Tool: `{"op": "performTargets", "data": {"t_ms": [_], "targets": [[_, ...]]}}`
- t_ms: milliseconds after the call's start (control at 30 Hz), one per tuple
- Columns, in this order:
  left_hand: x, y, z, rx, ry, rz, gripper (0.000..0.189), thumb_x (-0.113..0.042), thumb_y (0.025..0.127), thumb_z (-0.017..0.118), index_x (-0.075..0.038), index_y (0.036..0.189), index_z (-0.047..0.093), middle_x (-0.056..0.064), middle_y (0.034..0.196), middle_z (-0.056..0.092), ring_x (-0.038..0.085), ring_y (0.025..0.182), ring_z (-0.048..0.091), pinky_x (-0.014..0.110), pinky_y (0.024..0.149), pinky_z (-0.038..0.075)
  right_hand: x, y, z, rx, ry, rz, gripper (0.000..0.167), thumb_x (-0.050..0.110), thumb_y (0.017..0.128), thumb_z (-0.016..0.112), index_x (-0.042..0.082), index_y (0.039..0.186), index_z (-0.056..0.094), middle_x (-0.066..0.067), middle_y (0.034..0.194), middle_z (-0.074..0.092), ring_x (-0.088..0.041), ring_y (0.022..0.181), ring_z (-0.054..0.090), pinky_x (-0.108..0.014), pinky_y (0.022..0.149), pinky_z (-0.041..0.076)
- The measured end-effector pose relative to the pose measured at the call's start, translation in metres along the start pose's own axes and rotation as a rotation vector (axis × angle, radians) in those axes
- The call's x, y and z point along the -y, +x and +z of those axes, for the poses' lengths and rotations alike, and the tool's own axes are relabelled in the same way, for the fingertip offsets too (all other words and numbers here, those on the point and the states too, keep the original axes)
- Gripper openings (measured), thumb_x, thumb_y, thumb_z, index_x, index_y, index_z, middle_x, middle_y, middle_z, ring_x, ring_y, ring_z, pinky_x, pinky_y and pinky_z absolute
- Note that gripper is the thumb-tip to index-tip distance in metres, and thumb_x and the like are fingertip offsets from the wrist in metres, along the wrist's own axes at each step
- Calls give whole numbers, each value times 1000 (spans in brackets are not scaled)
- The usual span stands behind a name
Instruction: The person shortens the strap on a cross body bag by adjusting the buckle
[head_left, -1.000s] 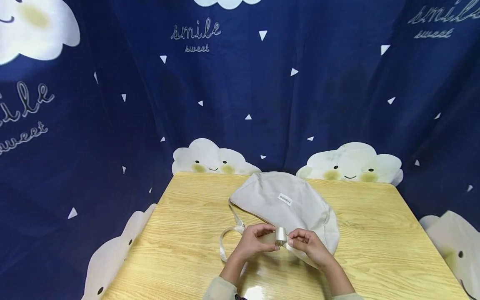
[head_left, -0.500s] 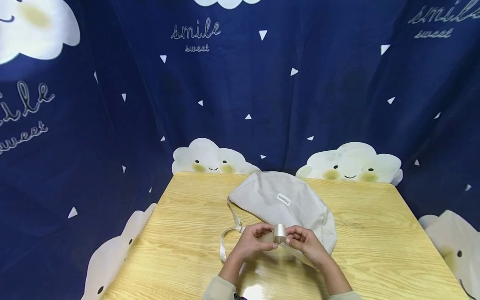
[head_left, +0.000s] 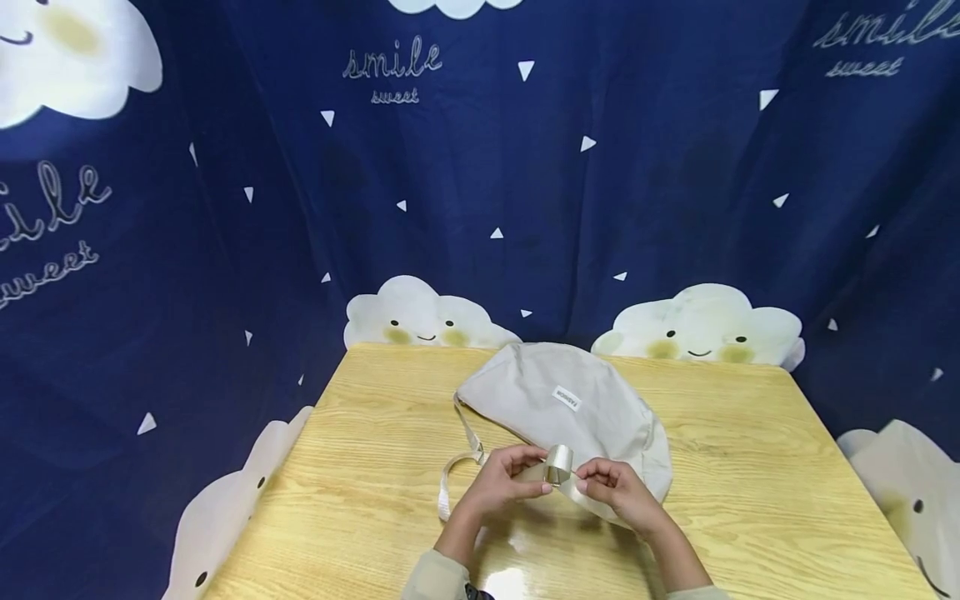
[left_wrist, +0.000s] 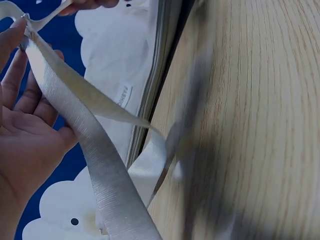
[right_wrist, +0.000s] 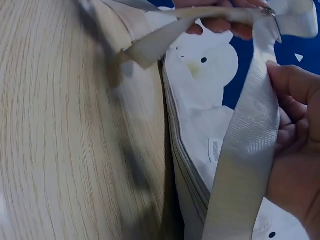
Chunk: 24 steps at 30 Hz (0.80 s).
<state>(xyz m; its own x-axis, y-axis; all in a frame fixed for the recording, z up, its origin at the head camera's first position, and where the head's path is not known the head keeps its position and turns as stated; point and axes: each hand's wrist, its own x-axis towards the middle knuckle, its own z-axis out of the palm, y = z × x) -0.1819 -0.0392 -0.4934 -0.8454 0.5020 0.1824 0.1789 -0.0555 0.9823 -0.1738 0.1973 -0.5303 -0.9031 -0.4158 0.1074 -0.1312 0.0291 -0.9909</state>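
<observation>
A pale beige fabric bag (head_left: 540,375) with a small "FASHION" label lies on the table, its zipper edge facing the hands. Its shiny webbing strap (left_wrist: 100,145) runs up to the hands and forms an upright loop (head_left: 559,460) between them. At the base of this loop, the left hand (head_left: 504,482) pinches the strap beside a small metal buckle (right_wrist: 271,17) between thumb and fingertips. Just right of the loop, the right hand (head_left: 617,493) pinches the webbing with thumb and index finger, other fingers curled. Fingers and folded webbing partly cover the buckle.
The wooden table (head_left: 390,400) reaches back to a dark blue curtain (head_left: 465,167) printed with clouds. Another length of strap (head_left: 444,487) hangs in a curve left of the left hand.
The strap loop between the hands has turned and tilted, showing more of its opening. The right hand moved in toward the loop, then back right. The bag slid slightly left.
</observation>
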Motion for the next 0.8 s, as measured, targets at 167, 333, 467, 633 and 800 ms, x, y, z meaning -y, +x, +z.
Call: {"op": "performTargets", "data": {"t_ms": [167,333,467,633,800], "targets": [[0,-1,-1,36,26,6,38,5,78,70,7,114,59,23,98,62,28,85,60,37,77,48,1,4,7,7,62,-41,17,-2,88,58,-17,95,53,0,83,62,-7,73,56,-21,63,46],[-2,-2,-3,-15,31,8,37,6,76,71,7,112,60,22,99,63,43,88,57,42,78,47,4,5,8,-18,103,-54,20,-2,90,55,-20,96,51,2,82,61,-6,72,55,-20,61,45],[-2,-1,-3,-6,7,9,38,7,75,71,8,111,60,24,97,62,52,90,53,38,77,48,6,7,8,-17,104,-61,19,-2,90,54,-20,96,51,3,81,62,-6,71,54,-20,61,45],[2,0,-4,22,2,10,36,7,75,71,8,110,60,24,96,62,42,86,57,36,75,48,4,11,10,1,118,-67,16,-2,90,55,-16,97,53,1,85,62,-8,75,56,-22,64,47],[6,0,-4,11,11,4,36,5,75,72,7,109,61,21,98,64,40,87,58,36,75,48,3,13,13,1,125,-50,14,-1,88,58,-8,100,57,-2,85,61,-10,76,56,-22,66,47]]}}
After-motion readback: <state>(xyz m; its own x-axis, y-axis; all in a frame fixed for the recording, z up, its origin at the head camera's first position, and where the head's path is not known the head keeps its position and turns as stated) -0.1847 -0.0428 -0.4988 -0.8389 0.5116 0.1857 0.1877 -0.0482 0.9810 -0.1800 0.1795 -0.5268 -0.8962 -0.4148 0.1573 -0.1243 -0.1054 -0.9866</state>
